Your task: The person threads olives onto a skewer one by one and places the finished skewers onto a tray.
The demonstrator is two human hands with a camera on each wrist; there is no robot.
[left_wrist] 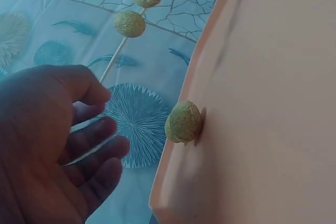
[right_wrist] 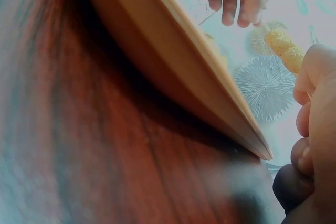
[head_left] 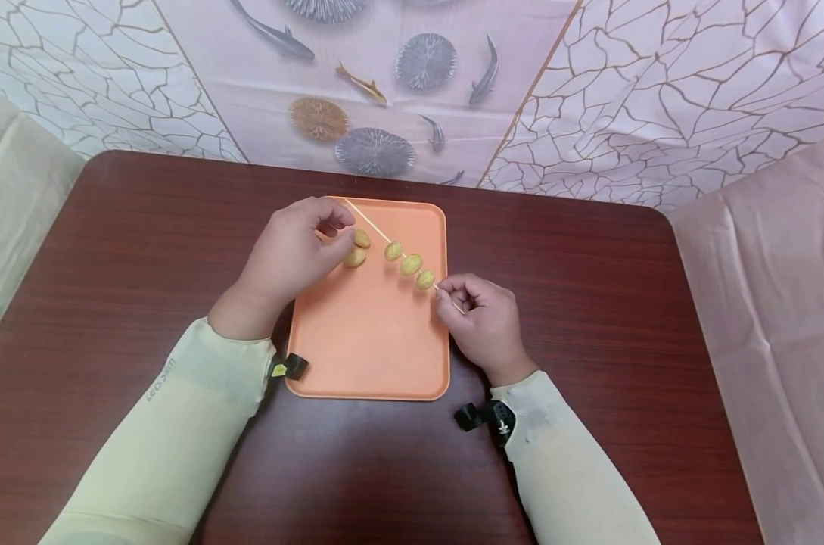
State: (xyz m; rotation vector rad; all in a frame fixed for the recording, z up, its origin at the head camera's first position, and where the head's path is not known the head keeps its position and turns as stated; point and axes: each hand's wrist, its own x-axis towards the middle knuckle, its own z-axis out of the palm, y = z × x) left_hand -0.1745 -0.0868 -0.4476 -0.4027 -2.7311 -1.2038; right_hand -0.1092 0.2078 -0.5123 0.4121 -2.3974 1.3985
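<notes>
Reaching over one orange tray (head_left: 371,341), the left hand (head_left: 292,246) hangs with fingers loosely bent, just beside two loose yellowish pieces (head_left: 354,259) lying on it. Near the tray's right edge, the right hand (head_left: 486,322) pinches one skewer (head_left: 371,223) between thumb and forefinger, holding it slantwise above the tray, three threaded pieces (head_left: 411,265) along it.

Right hand (head_left: 483,318) pinches a thin skewer (head_left: 370,222) near its lower end; three yellowish pieces (head_left: 410,264) are threaded on it, and it slants above an orange tray (head_left: 367,348). Left hand (head_left: 296,246) is loosely curled near the skewer's far end; contact cannot be determined. Two loose pieces (head_left: 355,260) lie in the tray beside the left fingertips. Tray rests on a dark reddish-brown table (head_left: 589,303). A fish-printed cloth (head_left: 384,91) hangs behind.
</notes>
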